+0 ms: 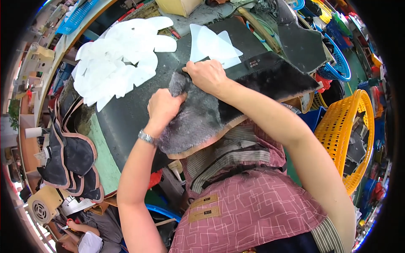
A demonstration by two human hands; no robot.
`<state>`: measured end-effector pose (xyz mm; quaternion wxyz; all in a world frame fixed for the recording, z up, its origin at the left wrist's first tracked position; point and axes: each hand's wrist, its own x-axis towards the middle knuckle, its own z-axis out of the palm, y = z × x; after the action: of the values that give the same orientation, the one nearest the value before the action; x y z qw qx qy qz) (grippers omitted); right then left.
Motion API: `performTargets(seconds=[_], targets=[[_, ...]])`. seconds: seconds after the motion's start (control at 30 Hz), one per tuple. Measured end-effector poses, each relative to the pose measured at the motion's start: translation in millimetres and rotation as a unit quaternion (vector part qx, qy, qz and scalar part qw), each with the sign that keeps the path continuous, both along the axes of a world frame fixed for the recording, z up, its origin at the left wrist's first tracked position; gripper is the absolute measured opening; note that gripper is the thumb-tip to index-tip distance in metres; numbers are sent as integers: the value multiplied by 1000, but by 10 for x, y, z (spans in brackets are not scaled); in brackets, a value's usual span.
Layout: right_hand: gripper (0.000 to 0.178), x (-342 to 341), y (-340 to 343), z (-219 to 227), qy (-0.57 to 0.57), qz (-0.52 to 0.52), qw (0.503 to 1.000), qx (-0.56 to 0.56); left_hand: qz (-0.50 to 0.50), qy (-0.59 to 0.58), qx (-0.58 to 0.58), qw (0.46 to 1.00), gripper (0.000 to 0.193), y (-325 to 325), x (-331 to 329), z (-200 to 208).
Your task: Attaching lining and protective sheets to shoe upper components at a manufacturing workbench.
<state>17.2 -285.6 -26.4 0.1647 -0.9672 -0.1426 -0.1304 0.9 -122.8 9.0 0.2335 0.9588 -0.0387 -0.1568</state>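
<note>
A sheet of grey, fluffy fur material [194, 124] lies across the near side of the dark work surface, its pale lower edge against my apron. My left hand [165, 107], with a metal watch band at its wrist, is closed on a folded bit of the fur. A little farther off and to the right, my right hand [207, 75] pinches the same fold at its upper end. The fingertips of both hands are partly hidden. Beside the grey fur, a glossy black part [274, 80] stretches right under my right forearm.
White cut-out pattern pieces [120, 59] are heaped at the far left; translucent templates [213, 44] lie beyond my right hand. Dark pale-edged pieces [78, 154] hang at the left. A yellow basket [337, 130] with dark scraps stands right. Another person's hand [74, 224] holds red-handled scissors, lower left.
</note>
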Motion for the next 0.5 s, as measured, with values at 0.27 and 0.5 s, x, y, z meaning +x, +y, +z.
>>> performTargets(seconds=[0.27,0.5], targets=[[29,-575,-181,-14,-116,214,970,-26,-22,28,54,998,48,3,80,67],[50,-746,-224,112,-53,197,978,-35,-39,-139,-40,989,31,220,-22,2]])
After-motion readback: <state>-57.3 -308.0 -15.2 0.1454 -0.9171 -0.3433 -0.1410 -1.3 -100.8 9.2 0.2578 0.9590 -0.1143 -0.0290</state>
